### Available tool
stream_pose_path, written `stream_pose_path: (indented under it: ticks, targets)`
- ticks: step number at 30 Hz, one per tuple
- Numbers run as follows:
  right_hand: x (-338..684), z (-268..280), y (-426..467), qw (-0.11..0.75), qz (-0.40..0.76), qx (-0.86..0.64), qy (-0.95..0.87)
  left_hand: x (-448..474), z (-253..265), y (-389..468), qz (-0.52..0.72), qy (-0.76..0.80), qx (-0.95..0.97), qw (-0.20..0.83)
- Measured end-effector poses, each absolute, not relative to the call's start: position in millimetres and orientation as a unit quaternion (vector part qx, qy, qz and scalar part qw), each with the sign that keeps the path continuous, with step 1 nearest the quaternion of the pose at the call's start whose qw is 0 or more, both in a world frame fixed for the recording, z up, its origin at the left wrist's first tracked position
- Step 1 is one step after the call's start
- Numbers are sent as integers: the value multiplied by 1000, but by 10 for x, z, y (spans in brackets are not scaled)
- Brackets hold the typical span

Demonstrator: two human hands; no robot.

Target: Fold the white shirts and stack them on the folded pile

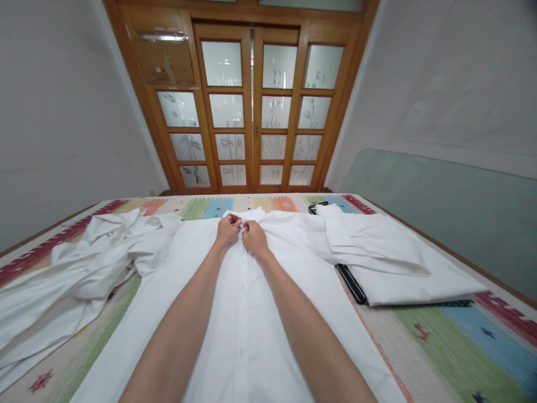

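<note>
A white button-up shirt (224, 313) lies spread front side up, with its collar (251, 214) at the far end. Both my hands meet just below that collar, at the top of the front placket. My left hand (229, 230) pinches the fabric edge there, fingertips together. Right beside it, my right hand (254, 237) is closed on the placket from the other side. A button between the fingertips is too small to make out. Down the placket a few small buttonholes or buttons show.
At left lies a crumpled white garment (84, 274). To the right, folded white clothes (403, 274) rest over a dark striped item (351, 284). Everything lies on a colourful patterned cover (440, 341). A pale green headboard-like panel (440, 207) borders the right side; wooden glazed doors (251, 112) stand beyond.
</note>
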State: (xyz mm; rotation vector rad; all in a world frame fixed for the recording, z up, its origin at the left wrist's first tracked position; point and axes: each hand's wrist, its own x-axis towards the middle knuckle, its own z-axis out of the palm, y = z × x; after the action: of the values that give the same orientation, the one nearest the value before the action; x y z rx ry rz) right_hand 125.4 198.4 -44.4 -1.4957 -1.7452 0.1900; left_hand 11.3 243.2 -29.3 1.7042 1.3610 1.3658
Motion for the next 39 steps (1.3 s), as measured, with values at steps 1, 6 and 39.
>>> stream_pose_path:
  ticks: [1,6,39]
  targets:
    - [1254,-443,1979,405,77,-592,-692,113,-294,2431,510,510,635,276]
    - [1260,-425,1961,408,82,-590,-692,107,-311,2434,518,512,639,248]
    - [1317,-395,1970,433,73,-693,-572,171,-307,2310,454,531,714,53]
